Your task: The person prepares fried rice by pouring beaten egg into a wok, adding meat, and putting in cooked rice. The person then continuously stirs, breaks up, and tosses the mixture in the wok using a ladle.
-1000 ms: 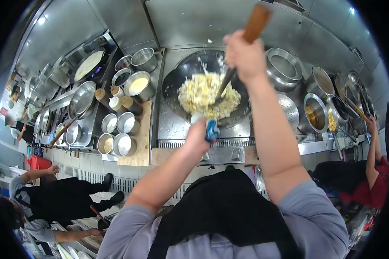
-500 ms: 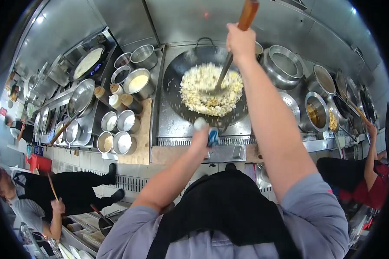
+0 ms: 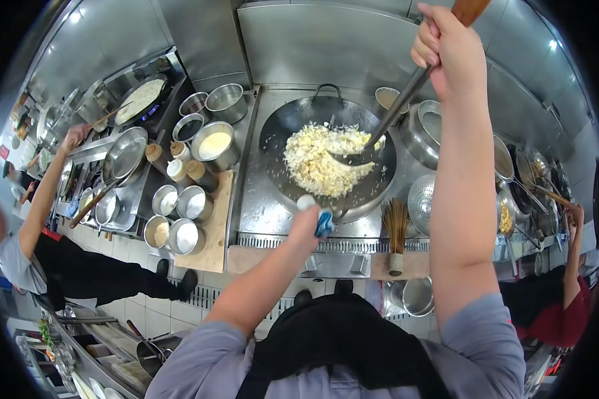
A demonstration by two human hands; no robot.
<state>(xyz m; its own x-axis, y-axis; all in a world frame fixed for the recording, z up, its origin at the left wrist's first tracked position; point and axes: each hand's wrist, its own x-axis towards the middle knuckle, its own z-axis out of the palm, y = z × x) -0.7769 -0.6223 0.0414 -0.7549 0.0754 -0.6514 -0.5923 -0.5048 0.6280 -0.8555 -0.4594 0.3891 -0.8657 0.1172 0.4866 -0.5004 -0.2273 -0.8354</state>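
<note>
A dark wok (image 3: 274, 171) holds a heap of yellow and white rice (image 3: 313, 159), with grains stuck on its walls. My left hand (image 3: 306, 225) is closed round the near wok handle, with a blue and white cloth (image 3: 324, 223) at the grip. Up at the top right, my right hand (image 3: 448, 50) grips a long metal ladle (image 3: 406, 96) near its wooden handle. The ladle slants down to the left, and its head is in the right part of the rice.
Steel pots and bowls (image 3: 187, 237) and sauce bottles stand left of the wok. A bamboo brush (image 3: 396, 229) and a perforated strainer (image 3: 421, 203) are to the right. One person (image 3: 43, 259) reaches over a pan at the left; another (image 3: 566, 299) is at the far right.
My right hand and the ladle have moved right, away from the wok's middle. My left hand stays at the handle. The person at the left now reaches toward the pan with a stick.
</note>
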